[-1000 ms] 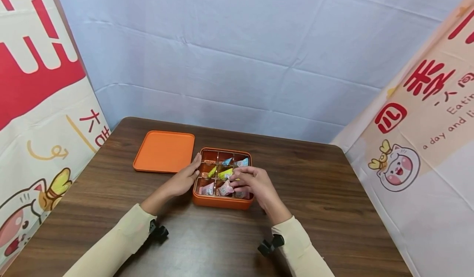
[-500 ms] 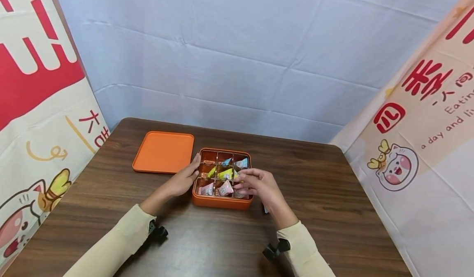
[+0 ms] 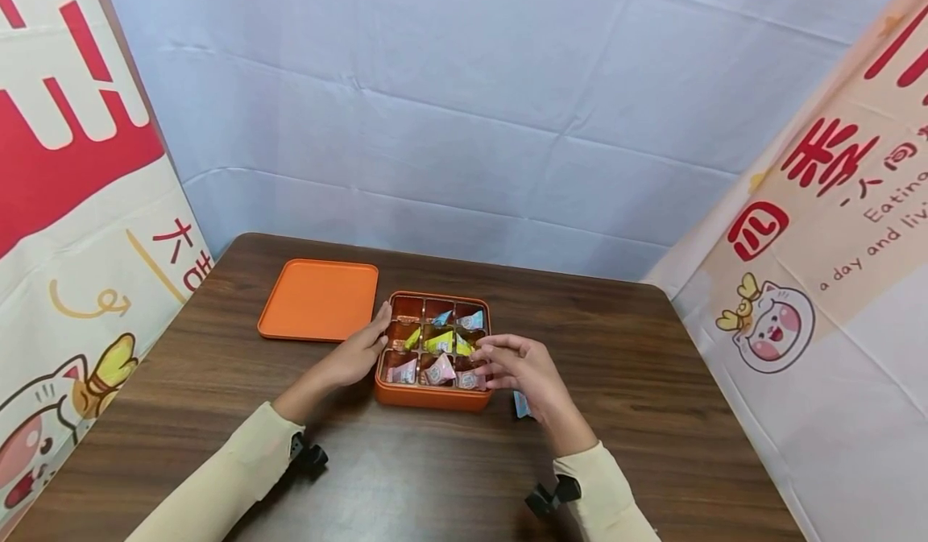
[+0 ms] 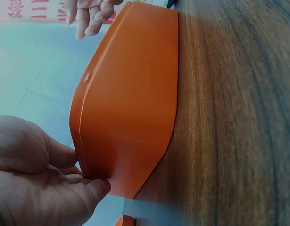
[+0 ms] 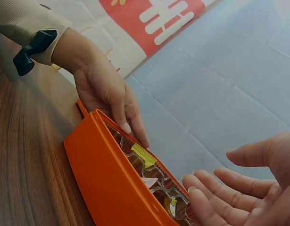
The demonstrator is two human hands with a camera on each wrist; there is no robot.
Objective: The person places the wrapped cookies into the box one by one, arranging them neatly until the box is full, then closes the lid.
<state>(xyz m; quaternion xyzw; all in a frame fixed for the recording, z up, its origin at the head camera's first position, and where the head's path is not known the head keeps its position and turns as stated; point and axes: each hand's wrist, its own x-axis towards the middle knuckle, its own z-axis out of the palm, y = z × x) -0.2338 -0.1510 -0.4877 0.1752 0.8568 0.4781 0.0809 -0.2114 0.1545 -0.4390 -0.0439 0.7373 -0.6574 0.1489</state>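
Observation:
An orange box (image 3: 432,398) with a clear divided insert stands on the table. Small wrapped sweets lie in its compartments: blue ones (image 3: 442,317) at the back, yellow ones (image 3: 439,342) in the middle row, pink ones (image 3: 438,370) in front. At the box's left side, my left hand (image 3: 358,354) rests its fingers along the rim; the left wrist view shows its thumb (image 4: 98,187) against the orange wall. My right hand (image 3: 524,369) hovers at the right edge with loosely bent fingers and nothing visible in them. A blue packet (image 3: 521,404) lies partly hidden beside this hand.
Left of the box, a flat orange lid (image 3: 319,299) lies on the brown wooden table (image 3: 623,365). A pale cloth (image 3: 406,123) hangs behind the table. Printed banners stand at the left (image 3: 87,204) and right (image 3: 819,244).
My right hand has drawn back to the right, off the box's right-hand compartments, uncovering sweets there. The blue packet on the table has come into view. My left hand stays at the box.

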